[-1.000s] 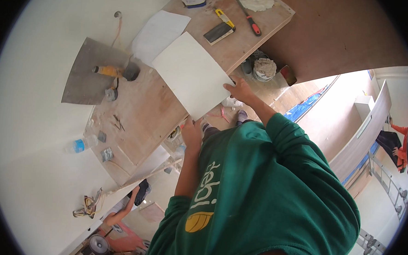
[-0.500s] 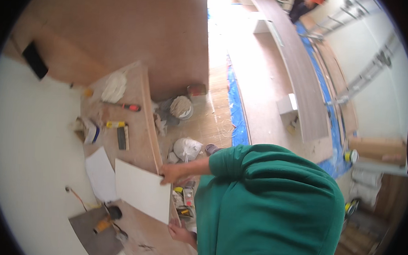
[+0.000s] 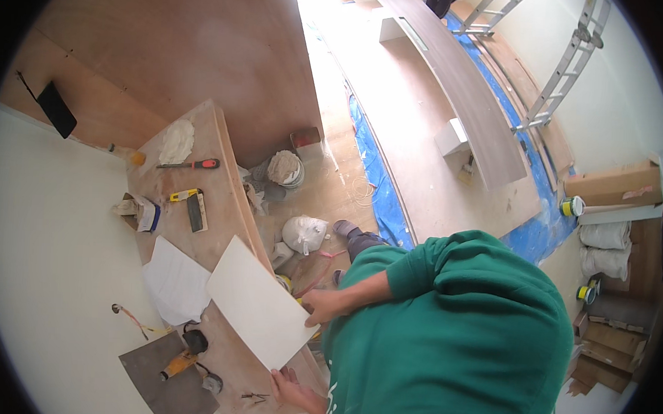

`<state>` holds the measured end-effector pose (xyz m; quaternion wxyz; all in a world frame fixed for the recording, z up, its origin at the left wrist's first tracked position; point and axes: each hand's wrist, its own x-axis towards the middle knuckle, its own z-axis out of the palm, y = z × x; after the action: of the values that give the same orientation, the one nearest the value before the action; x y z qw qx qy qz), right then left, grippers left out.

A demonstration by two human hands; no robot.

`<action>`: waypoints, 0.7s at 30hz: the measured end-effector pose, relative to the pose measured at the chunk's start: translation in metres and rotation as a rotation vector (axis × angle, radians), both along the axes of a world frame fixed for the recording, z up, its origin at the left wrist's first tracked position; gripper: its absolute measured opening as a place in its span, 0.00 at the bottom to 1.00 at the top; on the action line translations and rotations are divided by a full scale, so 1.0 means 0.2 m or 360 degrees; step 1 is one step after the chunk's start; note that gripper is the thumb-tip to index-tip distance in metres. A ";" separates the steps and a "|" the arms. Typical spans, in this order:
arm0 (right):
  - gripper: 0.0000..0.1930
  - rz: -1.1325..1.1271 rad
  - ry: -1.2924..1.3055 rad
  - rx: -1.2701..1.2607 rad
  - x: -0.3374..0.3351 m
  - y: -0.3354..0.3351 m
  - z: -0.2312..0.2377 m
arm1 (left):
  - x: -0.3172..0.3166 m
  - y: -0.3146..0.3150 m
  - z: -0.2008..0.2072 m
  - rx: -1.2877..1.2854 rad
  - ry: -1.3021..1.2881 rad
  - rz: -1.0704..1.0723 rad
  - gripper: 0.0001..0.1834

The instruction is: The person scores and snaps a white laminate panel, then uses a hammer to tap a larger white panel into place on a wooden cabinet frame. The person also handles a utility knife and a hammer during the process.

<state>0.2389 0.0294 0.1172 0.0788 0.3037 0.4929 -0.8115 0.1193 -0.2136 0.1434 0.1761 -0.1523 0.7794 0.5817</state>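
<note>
A thin white rectangular sheet is held between my two hands, tilted across the front edge of the wooden bench. My right hand is closed on its near edge, thumb on top. My left hand grips its lower corner, with some fingers hidden beneath. Beside it on the bench lies a creased white paper sheet. Farther along are a yellow utility knife, a black-faced block and a screwdriver with a red and black handle.
An orange and black power tool lies on a grey panel by the wall. A bucket and a white bag stand on the floor beside the bench. A long wood-grain panel, ladder and cardboard box occupy the right side.
The white sheet has moved toward my body and turned, with both hands still on it. My view has shifted, and the person at the far top right is now mostly out of frame.
</note>
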 end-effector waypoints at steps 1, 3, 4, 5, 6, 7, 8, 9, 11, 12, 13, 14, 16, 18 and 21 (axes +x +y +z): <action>0.19 -0.0071 -0.0060 0.0001 0.01 -0.05 -0.01 | -0.04 -0.01 -0.01 -0.0022 0.0060 -0.0012 0.22; 0.22 0.0020 -0.0047 0.0096 0.00 -0.12 -0.14 | -0.13 0.04 -0.08 -0.0094 0.0156 -0.0081 0.19; 0.23 0.0161 -0.0036 0.0264 -0.04 -0.17 -0.26 | -0.22 0.02 -0.13 -0.0168 0.0210 -0.0130 0.17; 0.24 0.0313 -0.0028 0.0449 -0.09 -0.18 -0.32 | -0.31 0.02 -0.19 -0.0225 0.0271 -0.0165 0.15; 0.24 0.0212 -0.0123 0.0347 -0.13 -0.21 -0.26 | -0.38 0.03 -0.25 -0.0169 0.0268 -0.0153 0.14; 0.24 0.0101 -0.0207 0.0211 -0.16 -0.25 -0.18 | -0.47 0.02 -0.31 -0.0143 0.0266 -0.0152 0.14; 0.23 0.0185 -0.0216 0.0330 -0.19 -0.27 -0.16 | -0.57 -0.01 -0.34 -0.0140 0.0258 -0.0178 0.13; 0.23 0.0267 -0.0213 0.0324 -0.24 -0.26 -0.17 | -0.66 0.00 -0.34 -0.0350 0.0378 -0.0265 0.13; 0.22 0.0424 -0.0162 0.0150 -0.35 -0.28 -0.23 | -0.83 0.08 -0.36 -0.0759 0.0633 -0.0453 0.14; 0.22 0.0490 -0.0128 -0.0041 -0.36 -0.31 -0.28 | -0.91 0.08 -0.39 -0.0950 0.0808 -0.0601 0.15; 0.22 0.0611 -0.0057 -0.0008 -0.33 -0.30 -0.32 | -0.99 0.05 -0.45 -0.1139 0.0983 -0.0725 0.18; 0.22 0.0782 0.0026 0.0052 -0.33 -0.28 -0.33 | -1.09 -0.03 -0.50 -0.1321 0.1161 -0.0788 0.22; 0.23 0.0931 -0.0026 0.0302 -0.30 -0.22 -0.32 | -1.39 -0.21 -0.70 -0.1585 0.1693 -0.1038 0.22; 0.24 0.0755 -0.0197 0.0641 -0.10 -0.06 -0.52 | -1.36 -0.12 -0.83 -0.1506 0.1694 -0.0954 0.24; 0.23 -0.0229 -0.0860 0.0673 0.60 0.17 -1.10 | -0.96 0.24 -0.76 -0.1134 0.1117 -0.0776 0.30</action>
<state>0.3583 0.0633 -0.1031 0.0844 0.5511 0.5888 -0.5853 -0.0728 -0.1666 -0.0083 -0.0270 0.1852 0.9525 0.2404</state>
